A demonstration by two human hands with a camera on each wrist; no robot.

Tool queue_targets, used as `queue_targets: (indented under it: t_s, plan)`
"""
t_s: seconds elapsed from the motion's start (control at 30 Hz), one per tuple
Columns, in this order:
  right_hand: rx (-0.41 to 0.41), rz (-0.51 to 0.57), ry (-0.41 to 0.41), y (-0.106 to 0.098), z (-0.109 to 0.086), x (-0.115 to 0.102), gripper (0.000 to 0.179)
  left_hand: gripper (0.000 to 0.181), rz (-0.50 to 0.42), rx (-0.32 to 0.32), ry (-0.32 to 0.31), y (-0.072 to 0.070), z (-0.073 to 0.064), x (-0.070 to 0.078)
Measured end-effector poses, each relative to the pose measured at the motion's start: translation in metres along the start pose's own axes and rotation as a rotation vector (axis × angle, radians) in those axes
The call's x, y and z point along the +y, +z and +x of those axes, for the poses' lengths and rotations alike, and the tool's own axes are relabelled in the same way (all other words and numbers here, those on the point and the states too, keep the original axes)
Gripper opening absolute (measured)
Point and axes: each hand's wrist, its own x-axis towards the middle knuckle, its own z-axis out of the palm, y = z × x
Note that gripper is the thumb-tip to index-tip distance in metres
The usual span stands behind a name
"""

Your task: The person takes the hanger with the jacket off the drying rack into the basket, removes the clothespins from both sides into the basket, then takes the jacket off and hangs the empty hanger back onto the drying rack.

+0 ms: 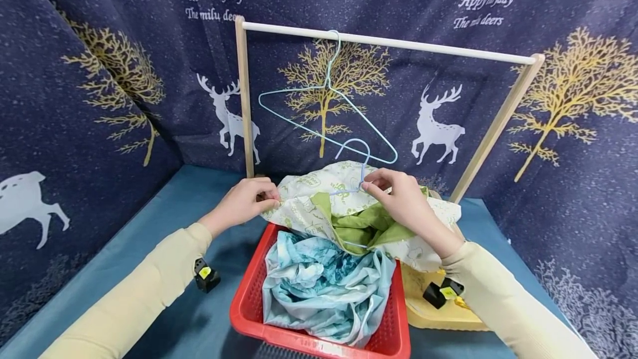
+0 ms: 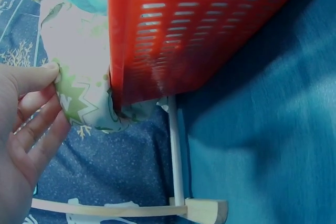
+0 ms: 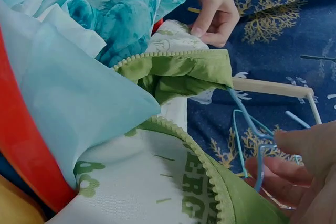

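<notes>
A white jacket (image 1: 309,218) with green print and green lining lies over the far edge of the red basket. Its zipper teeth (image 3: 202,166) run along the opened front in the right wrist view. My left hand (image 1: 251,201) pinches the jacket's edge on the left side between thumb and fingers. With my right hand (image 1: 399,195) I grip a light-blue hanger (image 1: 363,170) at the neck below its hook. The hanger's arms are partly hidden inside the jacket, and a bit of its lower bar shows against the green lining.
The red basket (image 1: 279,335) holds crumpled light-blue clothes (image 1: 324,292). A yellow tray (image 1: 443,319) stands to its right, partly under the jacket. Behind is a rack with a white rod (image 1: 399,44), where a second hanger (image 1: 333,62) hangs bare. Patterned dark cloth surrounds the table.
</notes>
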Motion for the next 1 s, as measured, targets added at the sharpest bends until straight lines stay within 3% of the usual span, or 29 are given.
queue_targets:
  t_s: [0.2, 0.57, 0.83, 1.0]
  plan:
    - [0.021, -0.012, -0.041, 0.004, 0.003, -0.001, 0.014, 0.013, -0.054, 0.013, 0.003, 0.001, 0.0, 0.0]
    - [-0.001, -0.022, -0.076, 0.001, 0.004, -0.002, 0.012, 0.014, -0.062, 0.079, -0.045, 0.005, -0.001, 0.001]
    - [-0.022, -0.015, -0.08, -0.005, 0.0, 0.001, 0.011, 0.006, 0.055, 0.041, -0.033, 0.002, -0.003, 0.003]
    - [-0.014, -0.008, -0.059, -0.008, -0.003, 0.005, 0.011, 0.005, 0.049, 0.015, -0.028, 0.002, -0.006, -0.002]
